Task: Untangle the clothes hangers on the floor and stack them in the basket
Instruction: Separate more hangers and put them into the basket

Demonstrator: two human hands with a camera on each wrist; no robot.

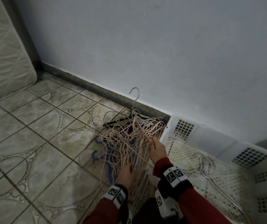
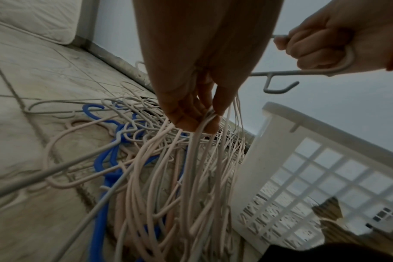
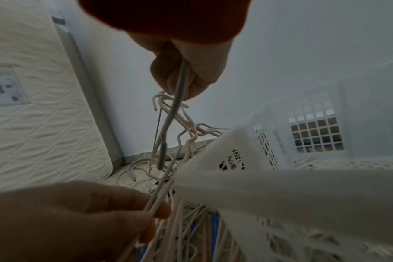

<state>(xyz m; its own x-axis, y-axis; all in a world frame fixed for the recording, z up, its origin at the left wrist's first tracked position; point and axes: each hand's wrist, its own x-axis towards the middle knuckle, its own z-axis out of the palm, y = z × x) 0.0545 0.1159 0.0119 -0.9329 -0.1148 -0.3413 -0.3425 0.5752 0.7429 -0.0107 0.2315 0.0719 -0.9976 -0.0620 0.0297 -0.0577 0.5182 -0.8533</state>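
Note:
A tangle of thin pink hangers (image 1: 129, 138) lies on the tiled floor against the white basket (image 1: 216, 139), with blue hangers (image 1: 99, 153) and a black one mixed in. My left hand (image 1: 130, 167) pinches a bunch of pink wires (image 2: 191, 159) near me and holds them up. My right hand (image 1: 150, 140), farther out beside the basket's corner, grips a grey hanger (image 2: 287, 73) by its hook end, fingers curled round it (image 3: 182, 85). A few hangers (image 1: 205, 165) lie on the basket's mesh floor. One grey hook (image 1: 135, 94) sticks up out of the pile.
A quilted mattress (image 1: 3, 54) leans upright at the far left. The wall and its dark skirting (image 1: 97, 89) run just behind the pile. Patterned floor tiles (image 1: 32, 135) spread out to the left. The basket rim (image 3: 269, 184) is close under my right wrist.

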